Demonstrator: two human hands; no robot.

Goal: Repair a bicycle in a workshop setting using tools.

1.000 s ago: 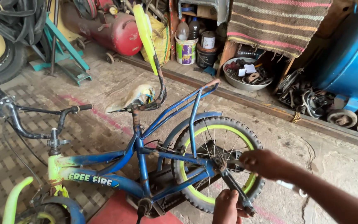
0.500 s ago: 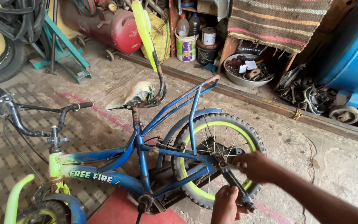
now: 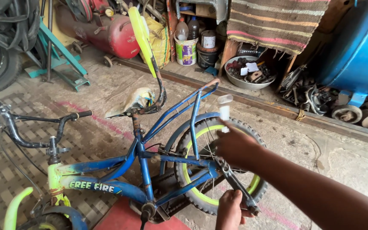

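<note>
Bicycle (image 3: 141,170): small blue child's bike with lime-green trim, standing on the workshop floor, its rear wheel (image 3: 218,166) just under both hands.
Wrench (image 3: 235,183): long dark metal tool, slanting down from the rear axle area to the lower right, across the spokes.
Left hand (image 3: 231,211): fingers curled tight around the lower end of the wrench.
Right hand (image 3: 235,147): reaches across the wheel, fingers closed on a small white tube-like piece (image 3: 225,111) that sticks up above the knuckles.
Saddle (image 3: 135,101): worn, pale, with a lime-green backrest (image 3: 143,36) rising behind it.
Background: red tank (image 3: 116,36), metal bowl (image 3: 245,74) of parts, blue drum (image 3: 358,51), striped blanket (image 3: 277,19).
</note>
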